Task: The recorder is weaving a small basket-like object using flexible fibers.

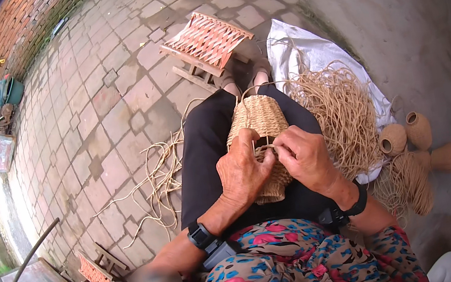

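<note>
A tan woven basket (257, 115) lies across my lap between my thighs, with a dark gap in its weave near the middle. My left hand (243, 166) grips its left side at that gap, thumb and forefinger bent round the woven edge. On the other side my right hand (306, 158) is closed, its fingertips pinching a thin strand of cord (271, 146) at the same edge. The lower woven part (273, 190) shows beneath my hands. One loose strand rises over the far end of the basket. My fingers partly hide the edge.
To my right a big heap of tan cord (340, 117) spreads over a white sheet (286, 42). Beyond it lie several small woven vases (418, 130) and a cord bundle (412, 182). Loose strands (164, 180) trail on the paving at left. A woven-top stool (207, 40) stands past my feet.
</note>
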`<state>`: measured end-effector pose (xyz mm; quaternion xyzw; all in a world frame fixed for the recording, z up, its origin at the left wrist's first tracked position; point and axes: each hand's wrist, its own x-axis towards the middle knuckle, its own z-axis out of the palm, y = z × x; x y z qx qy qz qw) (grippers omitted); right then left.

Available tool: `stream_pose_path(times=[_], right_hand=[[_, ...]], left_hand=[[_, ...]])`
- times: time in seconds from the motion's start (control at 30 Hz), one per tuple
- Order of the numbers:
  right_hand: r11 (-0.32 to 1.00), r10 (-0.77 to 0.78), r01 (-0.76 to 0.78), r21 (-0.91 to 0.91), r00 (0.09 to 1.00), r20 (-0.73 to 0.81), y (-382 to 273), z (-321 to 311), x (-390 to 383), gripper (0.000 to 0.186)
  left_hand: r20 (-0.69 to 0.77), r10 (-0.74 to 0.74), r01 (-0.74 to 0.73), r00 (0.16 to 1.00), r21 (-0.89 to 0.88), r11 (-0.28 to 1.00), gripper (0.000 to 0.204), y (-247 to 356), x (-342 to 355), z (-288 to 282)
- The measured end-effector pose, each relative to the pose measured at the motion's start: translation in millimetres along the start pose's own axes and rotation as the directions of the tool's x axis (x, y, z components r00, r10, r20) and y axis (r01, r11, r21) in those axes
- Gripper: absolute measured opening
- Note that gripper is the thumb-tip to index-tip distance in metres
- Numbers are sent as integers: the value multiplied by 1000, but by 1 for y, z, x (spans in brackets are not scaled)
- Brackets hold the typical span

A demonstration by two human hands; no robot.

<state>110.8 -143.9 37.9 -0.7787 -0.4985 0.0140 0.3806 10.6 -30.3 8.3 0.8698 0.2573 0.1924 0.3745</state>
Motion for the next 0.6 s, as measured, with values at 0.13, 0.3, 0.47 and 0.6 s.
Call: stream_pose_path(times=[0.13,0.3,0.47,0.6], right_hand=[[957,198,-227,180,966,167,1,-1,5,5],[956,183,-217,196,967,180,2,1,9,4],[964,150,-185,191,972,183,8,-1,10,4],[903,237,-285,320,955,180,17,-7,9,7]], left_hand=[[8,-1,1,1000,13,1000,35,1,-1,0],[17,-39,39,999,-9,999,31,0,-2,-3],[57,-29,30,998,-16,999,27,1,0,-5],[176,-41,28,984,75,997,28,0,3,-10]])
